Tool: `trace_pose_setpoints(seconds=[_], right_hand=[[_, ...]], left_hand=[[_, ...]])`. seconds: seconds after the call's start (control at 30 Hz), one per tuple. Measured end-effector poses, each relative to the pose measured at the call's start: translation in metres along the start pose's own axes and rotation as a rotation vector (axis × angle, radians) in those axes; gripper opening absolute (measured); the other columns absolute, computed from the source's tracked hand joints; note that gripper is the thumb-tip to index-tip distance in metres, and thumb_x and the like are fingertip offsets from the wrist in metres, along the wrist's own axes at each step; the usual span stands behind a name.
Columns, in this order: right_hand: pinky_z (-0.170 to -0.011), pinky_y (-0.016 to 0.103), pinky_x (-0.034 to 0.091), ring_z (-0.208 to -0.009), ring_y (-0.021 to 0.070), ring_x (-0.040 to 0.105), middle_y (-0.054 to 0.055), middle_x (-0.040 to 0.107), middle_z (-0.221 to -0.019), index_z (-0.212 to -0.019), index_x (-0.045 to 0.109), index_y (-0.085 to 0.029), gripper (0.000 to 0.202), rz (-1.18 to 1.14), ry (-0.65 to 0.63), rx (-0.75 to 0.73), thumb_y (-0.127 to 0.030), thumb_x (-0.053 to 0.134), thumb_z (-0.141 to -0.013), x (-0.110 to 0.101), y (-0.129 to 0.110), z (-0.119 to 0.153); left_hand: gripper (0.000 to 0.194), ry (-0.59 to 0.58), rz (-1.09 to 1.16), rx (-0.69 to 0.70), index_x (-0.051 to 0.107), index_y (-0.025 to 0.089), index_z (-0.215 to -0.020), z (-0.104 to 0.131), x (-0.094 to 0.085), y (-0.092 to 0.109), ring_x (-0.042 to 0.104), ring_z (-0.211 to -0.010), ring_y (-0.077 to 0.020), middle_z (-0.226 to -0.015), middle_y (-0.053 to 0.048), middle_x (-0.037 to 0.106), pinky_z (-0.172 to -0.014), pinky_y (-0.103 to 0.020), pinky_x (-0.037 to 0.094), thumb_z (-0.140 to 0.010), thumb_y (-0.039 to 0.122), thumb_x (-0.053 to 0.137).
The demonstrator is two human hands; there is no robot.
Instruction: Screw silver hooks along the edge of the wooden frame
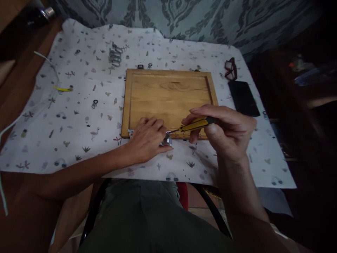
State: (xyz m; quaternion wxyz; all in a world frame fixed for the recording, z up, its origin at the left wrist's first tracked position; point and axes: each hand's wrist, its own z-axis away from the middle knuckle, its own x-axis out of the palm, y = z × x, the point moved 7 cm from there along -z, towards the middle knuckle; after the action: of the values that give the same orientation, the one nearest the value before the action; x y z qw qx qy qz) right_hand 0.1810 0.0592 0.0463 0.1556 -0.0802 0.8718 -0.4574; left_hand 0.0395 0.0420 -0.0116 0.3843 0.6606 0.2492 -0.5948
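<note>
A framed wooden panel [168, 95] lies flat on the cloth, with a silver metal fitting [166, 141] at its near edge. My left hand [149, 140] presses over this edge. Its fingers curl on the wood and its thumb sits against the fitting, which it partly hides. In my right hand [230, 130] is a screwdriver [196, 124] with a yellow and black handle, held between thumb and fingers. The screwdriver slants down to the left, its tip at the fitting beside my left fingers. Whether the tip sits in a screw is too small to tell.
A patterned white cloth [86, 105] covers the table. Grey metal pieces [115, 55] lie beyond the panel, glasses [231, 69] and a black phone [243, 98] to its right. At left are a yellow strip [62, 89] and a white cord [19, 119].
</note>
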Motion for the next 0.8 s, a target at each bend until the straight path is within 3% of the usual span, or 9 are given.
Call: trace_pose_setpoints(seconds=[0.07, 0.2, 0.3, 0.43, 0.63, 0.8], right_hand=[[-0.038, 0.025, 0.054, -0.062, 0.015, 0.069, 0.004, 0.079, -0.102, -0.12, 0.078, -0.033, 0.026, 0.014, -0.006, -0.048, -0.036, 0.069, -0.096, 0.0004, -0.0023, -0.0021], [-0.031, 0.026, 0.048, -0.066, 0.0195, 0.07, 0.004, 0.079, -0.098, -0.111, 0.081, -0.038, 0.023, 0.052, 0.064, -0.087, -0.037, 0.077, -0.089, -0.0023, -0.002, -0.0042], [-0.03, 0.026, 0.046, -0.056, 0.017, 0.068, 0.004, 0.081, -0.096, -0.109, 0.08, -0.035, 0.02, 0.043, 0.09, -0.045, -0.039, 0.076, -0.09, -0.002, 0.0014, -0.0015], [-0.035, 0.024, 0.052, -0.05, 0.0138, 0.069, 0.002, 0.082, -0.094, -0.109, 0.079, -0.03, 0.017, -0.029, 0.097, -0.006, -0.035, 0.074, -0.092, 0.0001, 0.0019, 0.0011], [-0.041, 0.022, 0.058, -0.052, 0.0123, 0.072, 0.0, 0.081, -0.095, -0.108, 0.079, -0.027, 0.026, -0.071, 0.074, -0.003, -0.019, 0.084, -0.083, 0.003, -0.0013, -0.002], [-0.035, 0.019, 0.052, -0.047, 0.0102, 0.067, -0.001, 0.081, -0.089, -0.099, 0.076, -0.024, 0.023, 0.004, 0.139, -0.047, -0.017, 0.086, -0.079, 0.0005, -0.0024, -0.0033]], left_hand=[[0.048, 0.006, 0.006, -0.001, 0.07, 0.013, -0.11, 0.0002, -0.0001, -0.0001, 0.058, -0.11, -0.0297, -0.11, -0.011, 0.066, -0.094, -0.042, 0.04, -0.09, 0.057, 0.072], [0.047, 0.027, 0.013, 0.005, 0.069, 0.013, -0.109, 0.001, -0.0004, -0.0003, 0.058, -0.109, -0.0297, -0.109, -0.011, 0.066, -0.093, -0.041, 0.04, -0.09, 0.056, 0.072], [0.047, 0.038, 0.007, 0.013, 0.069, 0.013, -0.107, 0.0014, -0.0008, -0.0002, 0.057, -0.107, -0.0295, -0.108, -0.011, 0.066, -0.092, -0.041, 0.039, -0.091, 0.057, 0.071], [0.047, 0.017, 0.001, 0.012, 0.069, 0.013, -0.11, 0.0013, -0.0004, -0.0001, 0.057, -0.107, -0.0294, -0.109, -0.011, 0.066, -0.093, -0.041, 0.039, -0.092, 0.056, 0.069], [0.044, 0.026, 0.012, 0.007, 0.069, 0.013, -0.108, 0.0005, -0.0012, -0.0001, 0.058, -0.109, -0.0293, -0.108, -0.011, 0.066, -0.092, -0.04, 0.039, -0.091, 0.054, 0.071], [0.046, 0.021, 0.001, 0.01, 0.07, 0.013, -0.109, 0.0004, 0.0002, -0.0004, 0.059, -0.111, -0.0299, -0.109, -0.011, 0.067, -0.093, -0.041, 0.041, -0.091, 0.056, 0.071]])
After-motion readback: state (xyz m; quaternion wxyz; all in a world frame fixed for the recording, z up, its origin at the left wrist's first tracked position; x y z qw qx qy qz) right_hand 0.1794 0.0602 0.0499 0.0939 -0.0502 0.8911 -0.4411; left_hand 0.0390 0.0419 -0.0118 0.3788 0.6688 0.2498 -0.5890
